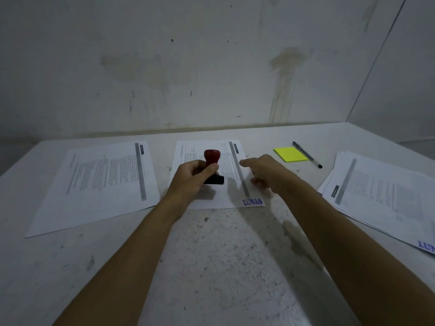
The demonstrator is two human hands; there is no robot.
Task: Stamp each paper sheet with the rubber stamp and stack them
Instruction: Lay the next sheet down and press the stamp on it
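Red-handled rubber stamp [212, 166] is in the left hand [193, 175], fingers curled around it, above the middle sheet [207, 196] — this sheet already carries a blue "LUNAS" mark [252, 201] at its near right corner. Right hand [261, 170] rests on the sheet's right edge, fingers stretched out. One more sheet [98, 184] lies to the left, a stack [386, 198] to the right.

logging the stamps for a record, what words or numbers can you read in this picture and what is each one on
"LUNAS": blue stamp mark on the near right corner of the middle white printed sheet.
"LU", cut off by the frame edge: blue stamp mark on the top sheet of the right-hand white paper stack.
Printed body text and dark header bars on all sheets, including the left white sheet: too small and blurred to read.
Yellow sticky pad: no writing visible.
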